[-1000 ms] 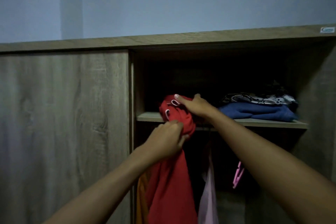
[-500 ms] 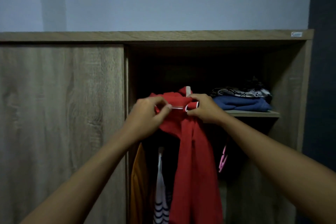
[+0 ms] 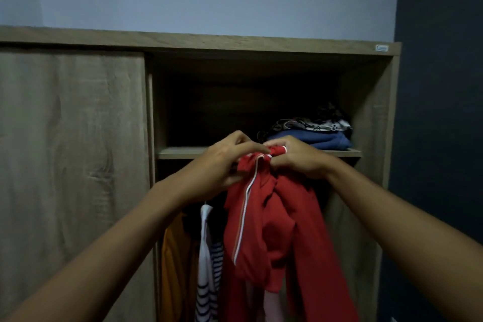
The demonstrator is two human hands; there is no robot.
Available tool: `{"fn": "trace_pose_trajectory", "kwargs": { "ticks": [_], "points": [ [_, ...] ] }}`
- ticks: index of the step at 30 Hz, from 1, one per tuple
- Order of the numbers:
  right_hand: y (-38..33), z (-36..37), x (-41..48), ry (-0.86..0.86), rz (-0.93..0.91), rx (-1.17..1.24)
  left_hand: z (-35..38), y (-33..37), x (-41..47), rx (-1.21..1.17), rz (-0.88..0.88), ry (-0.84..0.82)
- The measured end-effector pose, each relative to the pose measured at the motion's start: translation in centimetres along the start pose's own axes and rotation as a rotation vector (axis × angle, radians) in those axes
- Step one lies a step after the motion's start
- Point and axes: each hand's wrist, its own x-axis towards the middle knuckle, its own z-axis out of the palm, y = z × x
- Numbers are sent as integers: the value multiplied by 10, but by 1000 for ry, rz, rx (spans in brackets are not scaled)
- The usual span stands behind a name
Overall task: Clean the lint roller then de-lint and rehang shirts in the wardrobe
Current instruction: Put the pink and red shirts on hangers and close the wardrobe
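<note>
A soft red shirt [image 3: 282, 230] with white piping is gripped at its bunched top by both hands. The left hand [image 3: 224, 162] and right hand [image 3: 295, 157] are closed on the cloth before the grained wooden wardrobe [image 3: 73, 138].

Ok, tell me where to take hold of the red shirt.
Grip the red shirt at its bunched collar, from the front, one hand on each side, as the left hand and right hand do; the rest hangs limp.

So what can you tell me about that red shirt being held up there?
The red shirt looks like soft knit fabric with thin white piping along one edge. It is bunched at the top, where the left hand and right hand both grip it, and hangs crumpled before the open wardrobe, just below the shelf edge. No hanger is visible.
</note>
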Motion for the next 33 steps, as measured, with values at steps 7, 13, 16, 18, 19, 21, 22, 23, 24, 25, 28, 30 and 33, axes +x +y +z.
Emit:
{"fn": "trace_pose_trajectory", "kwargs": {
  "ticks": [7,13,16,18,19,21,22,23,24,25,28,30,33],
  "points": [
    [11,-4,-15,-7,63,253,16,0,9,53,77,94],
    [11,-1,-23,-90,177,431,20,13,15,99,173,132],
    [15,-1,-27,-94,225,524,22,19,16,118,226,167],
    [21,0,-31,-62,265,549,21,22,16,60,238,192],
    [24,2,-32,-42,280,538,20,22,17,18,241,198],
    [27,7,-34,9,280,491,22,23,21,-72,232,191],
    [30,11,-35,32,275,462,23,25,22,-120,222,186],
    [32,13,-35,22,286,488,25,27,24,-173,208,186],
    [29,15,-37,4,313,517,27,29,25,-227,192,192],
    [28,17,-40,-20,312,533,29,31,26,-274,169,202],
    [26,23,-51,18,278,493,30,34,29,-378,55,261],
    [30,29,-60,24,246,428,28,36,31,-416,-12,327],
    [37,30,-69,53,210,249,18,38,35,-394,-101,386]
  ]
}}
